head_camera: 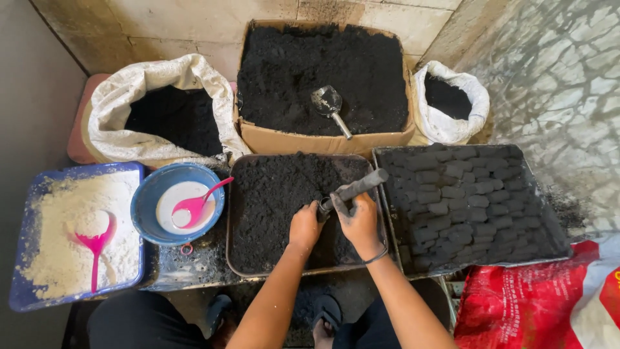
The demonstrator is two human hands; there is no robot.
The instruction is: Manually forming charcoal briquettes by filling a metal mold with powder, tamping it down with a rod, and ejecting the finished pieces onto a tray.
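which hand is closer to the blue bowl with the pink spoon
Left. The left hand is over the middle tray of black powder, just right of the blue bowl. The right hand, gripping the dark tube, is farther right, beyond the left hand.

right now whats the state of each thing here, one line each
left hand: pressing black powder at the tube's mouth
right hand: gripping the tube
tube: tilted, lower end in the middle tray
middle tray: filled with loose black powder
right tray: packed with rows of black blocks
cardboard box: open, full, metal scoop lying in it
blue bowl: holds white liquid and a pink spoon
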